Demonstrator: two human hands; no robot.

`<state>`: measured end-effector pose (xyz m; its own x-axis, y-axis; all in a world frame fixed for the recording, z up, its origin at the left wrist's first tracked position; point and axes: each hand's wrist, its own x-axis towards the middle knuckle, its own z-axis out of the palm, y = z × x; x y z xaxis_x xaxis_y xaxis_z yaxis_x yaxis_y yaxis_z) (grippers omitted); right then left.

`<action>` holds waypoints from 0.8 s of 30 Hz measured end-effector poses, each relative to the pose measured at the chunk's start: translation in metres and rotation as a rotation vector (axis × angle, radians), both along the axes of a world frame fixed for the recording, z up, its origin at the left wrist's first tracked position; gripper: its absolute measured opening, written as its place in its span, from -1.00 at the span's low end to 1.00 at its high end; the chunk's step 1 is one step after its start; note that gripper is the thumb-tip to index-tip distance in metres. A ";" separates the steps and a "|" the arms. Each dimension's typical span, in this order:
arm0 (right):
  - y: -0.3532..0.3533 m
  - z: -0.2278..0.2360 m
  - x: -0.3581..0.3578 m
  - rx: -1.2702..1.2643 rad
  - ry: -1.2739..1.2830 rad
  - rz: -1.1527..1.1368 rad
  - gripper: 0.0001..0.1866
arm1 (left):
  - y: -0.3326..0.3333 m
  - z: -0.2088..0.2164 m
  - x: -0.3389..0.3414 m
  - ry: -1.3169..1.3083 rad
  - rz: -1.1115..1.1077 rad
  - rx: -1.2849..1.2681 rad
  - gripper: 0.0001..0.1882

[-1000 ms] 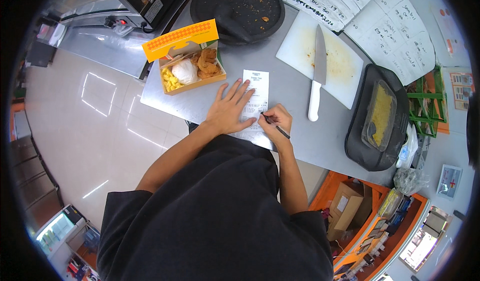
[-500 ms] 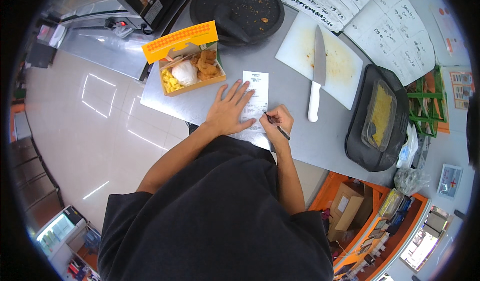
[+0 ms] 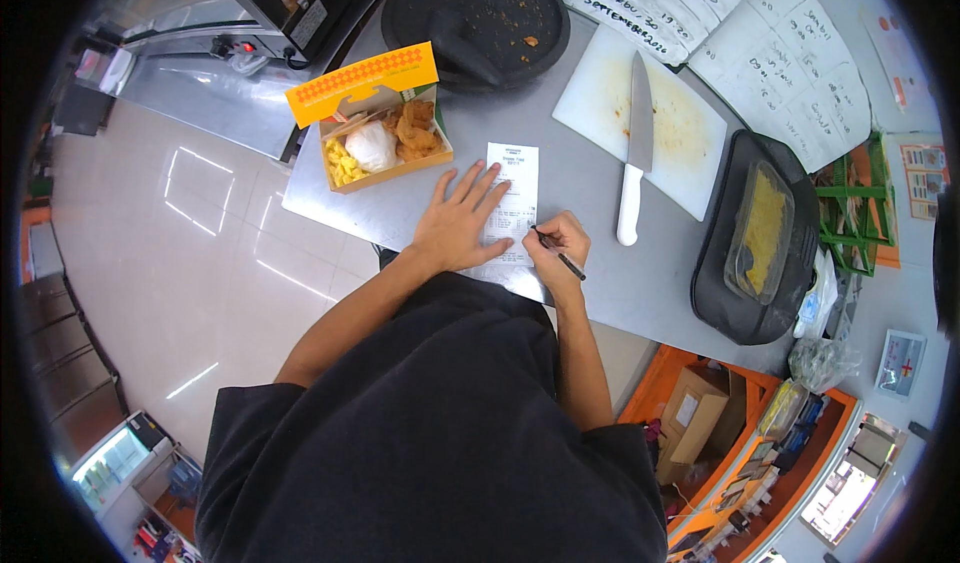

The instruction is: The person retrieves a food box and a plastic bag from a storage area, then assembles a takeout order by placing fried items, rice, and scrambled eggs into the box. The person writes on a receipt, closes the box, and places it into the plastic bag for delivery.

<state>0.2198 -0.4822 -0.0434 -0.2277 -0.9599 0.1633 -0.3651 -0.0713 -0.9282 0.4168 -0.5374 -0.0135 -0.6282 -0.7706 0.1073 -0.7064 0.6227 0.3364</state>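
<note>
A white paper receipt lies on the steel table in front of me. My left hand is spread flat with its fingers and thumb over the receipt's left side. In my right hand a black pen is gripped, its tip at the receipt's right edge. Left of the receipt stands an open yellow meal box, which holds wrapped white rice, fried chicken and yellow scrambled egg pieces.
A dark stone mortar with a pestle is at the back. To the right, a white-handled knife rests across a white cutting board. Farther right, a clear container of yellow food sits on a black tray.
The pen's tip and my right hand have shifted very slightly at the receipt's right edge. My left hand stays flat on the paper.
</note>
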 end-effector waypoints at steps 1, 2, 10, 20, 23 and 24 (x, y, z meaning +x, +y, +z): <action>0.001 0.003 0.001 0.008 -0.004 -0.008 -0.86 | 0.000 0.000 0.000 0.000 0.001 0.000 -0.17; 0.001 0.007 0.001 0.017 -0.008 -0.017 -0.86 | 0.000 0.000 0.001 0.000 0.002 0.001 -0.17; 0.000 0.016 0.002 0.021 0.030 0.105 -0.86 | 0.001 0.001 0.000 0.003 0.004 -0.002 -0.17; -0.006 0.001 0.008 -0.125 -0.095 -0.119 -0.85 | -0.001 0.000 0.000 -0.005 -0.002 -0.005 -0.16; -0.008 0.009 0.006 -0.127 -0.031 0.049 -0.85 | -0.001 0.000 0.000 -0.008 -0.003 -0.012 -0.17; -0.008 0.012 0.007 -0.087 -0.002 0.051 -0.85 | -0.001 0.001 0.001 -0.005 -0.004 -0.009 -0.17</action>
<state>0.2269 -0.4903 -0.0314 -0.1797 -0.9523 0.2465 -0.3572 -0.1703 -0.9184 0.4174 -0.5383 -0.0127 -0.6315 -0.7673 0.1113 -0.7059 0.6284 0.3269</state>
